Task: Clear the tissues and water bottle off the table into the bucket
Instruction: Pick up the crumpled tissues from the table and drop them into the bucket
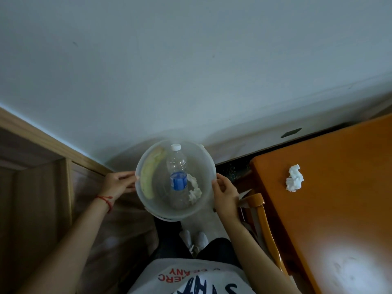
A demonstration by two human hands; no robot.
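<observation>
Single head-worn wide-angle view, looking steeply down past wearer's chest. Bucket (203,166) near centre, close below camera, held between left hand (118,183) and right hand (226,194). Table (331,209) fills right edge; wall ahead.

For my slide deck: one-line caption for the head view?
Both hands hold the bucket, bottle and tissue inside; one tissue on table remains.

A home room: an orange wooden bench (331,198) at three o'clock, wood panelling (42,177) at nine o'clock, plain white wall (191,71) at twelve.
</observation>
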